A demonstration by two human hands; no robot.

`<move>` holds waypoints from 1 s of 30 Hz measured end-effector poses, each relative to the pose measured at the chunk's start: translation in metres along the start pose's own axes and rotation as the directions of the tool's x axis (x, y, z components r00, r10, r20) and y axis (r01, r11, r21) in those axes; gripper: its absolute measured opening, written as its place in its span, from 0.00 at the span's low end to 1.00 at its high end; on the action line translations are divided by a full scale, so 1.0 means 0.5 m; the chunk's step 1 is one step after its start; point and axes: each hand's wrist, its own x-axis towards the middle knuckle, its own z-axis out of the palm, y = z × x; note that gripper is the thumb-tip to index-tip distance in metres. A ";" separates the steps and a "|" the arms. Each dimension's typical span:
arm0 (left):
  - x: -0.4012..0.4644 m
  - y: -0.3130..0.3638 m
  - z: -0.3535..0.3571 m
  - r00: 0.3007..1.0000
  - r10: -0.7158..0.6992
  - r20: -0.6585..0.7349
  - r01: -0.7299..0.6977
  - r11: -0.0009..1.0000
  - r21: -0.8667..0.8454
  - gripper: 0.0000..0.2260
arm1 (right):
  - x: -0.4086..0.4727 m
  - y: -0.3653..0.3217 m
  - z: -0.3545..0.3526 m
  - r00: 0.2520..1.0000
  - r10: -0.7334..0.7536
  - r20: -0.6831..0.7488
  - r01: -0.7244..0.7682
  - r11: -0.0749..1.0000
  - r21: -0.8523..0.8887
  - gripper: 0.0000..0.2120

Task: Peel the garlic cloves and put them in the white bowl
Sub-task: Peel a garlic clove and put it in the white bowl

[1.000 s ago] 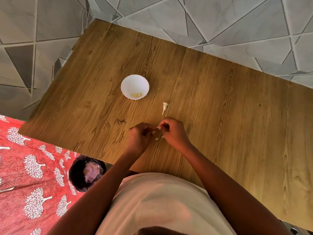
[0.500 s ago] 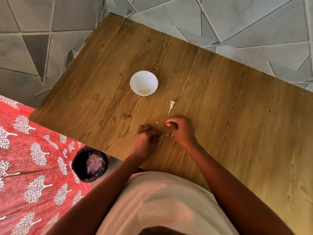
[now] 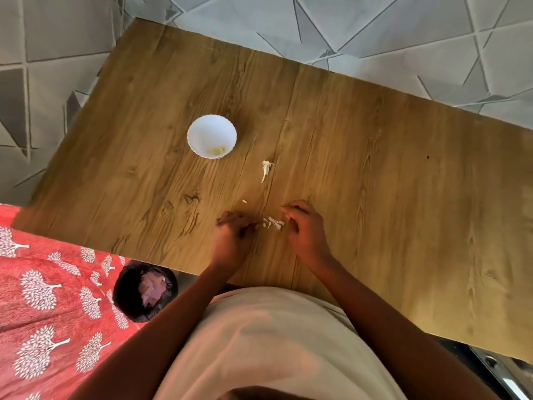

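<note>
The white bowl (image 3: 212, 134) stands on the wooden table (image 3: 375, 168) and holds a few pale peeled garlic pieces (image 3: 216, 151). Nearer me, my left hand (image 3: 233, 238) has its fingers curled round a garlic clove that is mostly hidden at its fingertips. White papery garlic peel (image 3: 272, 222) stretches from that clove to my right hand (image 3: 302, 229), whose curled fingers pinch its right end. A loose strip of peel (image 3: 266, 170) lies right of the bowl. A tiny fragment (image 3: 244, 201) lies just beyond my left hand.
A dark round bin (image 3: 145, 290) with peel scraps sits on the floor below the table's near-left edge. Red cloth with white tree prints (image 3: 43, 298) covers the left. Grey tiled floor (image 3: 375, 33) surrounds the table.
My hands, close together a second ago, have drawn apart, and the white peel now shows between them. The camera view has shifted slightly.
</note>
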 end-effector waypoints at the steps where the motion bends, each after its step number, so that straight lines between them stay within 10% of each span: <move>1: -0.004 -0.001 -0.003 1.000 -0.020 -0.014 0.019 1.000 -0.024 0.07 | -0.009 0.002 -0.004 0.999 0.026 -0.045 -0.026 1.000 -0.014 0.18; 21: -0.021 -0.070 -0.066 0.977 0.196 0.086 -0.193 0.980 -0.046 0.08 | -0.068 -0.041 0.105 0.980 -0.174 0.099 0.199 0.794 -0.574 0.19; 27: -0.018 -0.049 -0.059 1.000 0.020 0.013 -0.018 0.986 -0.168 0.08 | -0.068 -0.070 0.098 0.930 -0.312 0.194 0.364 0.709 -0.604 0.08; 30: -0.017 -0.013 -0.067 0.972 -0.230 -0.036 0.207 0.926 -0.317 0.07 | -0.063 -0.079 0.088 0.959 -0.231 0.162 0.278 0.872 -0.403 0.08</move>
